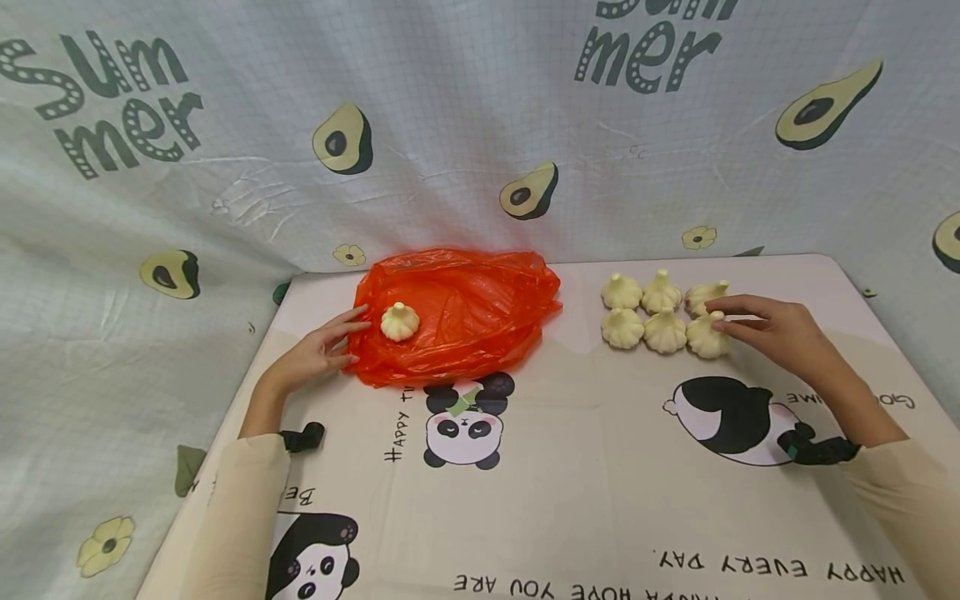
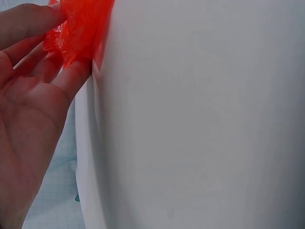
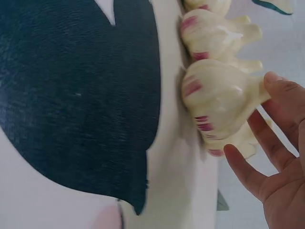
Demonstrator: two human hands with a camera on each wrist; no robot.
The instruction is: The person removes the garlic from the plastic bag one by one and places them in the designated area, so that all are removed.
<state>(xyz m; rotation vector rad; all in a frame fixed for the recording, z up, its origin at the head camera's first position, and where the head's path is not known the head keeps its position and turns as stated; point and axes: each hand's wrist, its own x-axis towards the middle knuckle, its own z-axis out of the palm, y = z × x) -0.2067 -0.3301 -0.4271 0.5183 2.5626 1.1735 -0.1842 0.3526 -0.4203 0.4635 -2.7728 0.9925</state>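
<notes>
On the left of the table a crumpled red plastic bag (image 1: 472,333) lies flat with one garlic bulb (image 1: 400,322) on top of it. The left hand (image 1: 318,354) rests its spread fingers on the bag's left edge; in the left wrist view some fingers show beside and behind the red plastic (image 2: 78,33). To the right, several pale garlic bulbs (image 1: 665,332) stand in two rows, stems up. At the front right bulb (image 1: 707,337) the right hand (image 1: 783,333) pinches the stem. Up close, this bulb (image 3: 219,98) has purple streaks near its base.
A light tablecloth (image 1: 570,467) printed with pandas and lettering covers the table. Behind and beside it hangs a pale curtain (image 1: 450,100) with avocado prints. Tablecloth lies between the bag and the bulbs. Black straps with small devices (image 1: 303,437) sit at both wrists.
</notes>
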